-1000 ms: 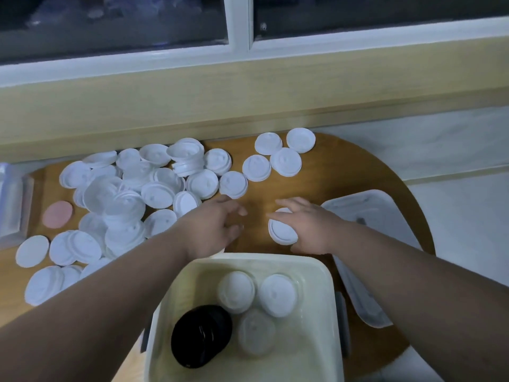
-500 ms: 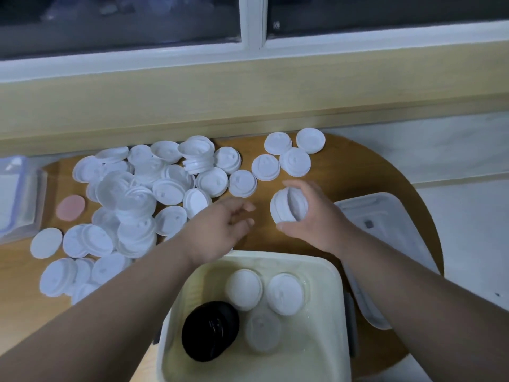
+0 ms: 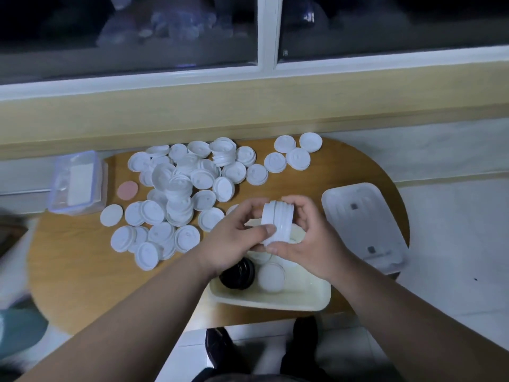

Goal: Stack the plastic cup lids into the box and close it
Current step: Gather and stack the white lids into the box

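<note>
- White plastic fills the grip: a short stack of lids (image 3: 276,223), nested together, is pinched between both hands. The left hand (image 3: 234,239) lays its thumb across the near rims and curls its fingers over the top. The right hand (image 3: 308,239) cups the other end, fingers wrapped round the far side.
- The stack lies on its side. Its long axis runs left to right, palm to palm, with the ribbed rims toward the camera and the lid faces toward the palms. I cannot tell which end is the top face.
- It hangs above the far edge of the box (image 3: 275,303), so the box lies straight below and slightly toward the person. Neither hand is plainly nearer.
- To go in, the stack will likely need turning until its axis stands upright, then lowering onto the bare floor at the box's right side.
- Inside the box stand black lids (image 3: 238,272) at the left and a white stack (image 3: 271,277) just beside them. The hands hide the far part.
- The box cover (image 3: 363,224) lies just right of the box.
- Loose lids (image 3: 179,194) crowd the worktop (image 3: 68,271) to the left and beyond, so much stacking looks left to do.
- Farther left sit a pink disc (image 3: 127,190) and a clear container (image 3: 78,183).
</note>
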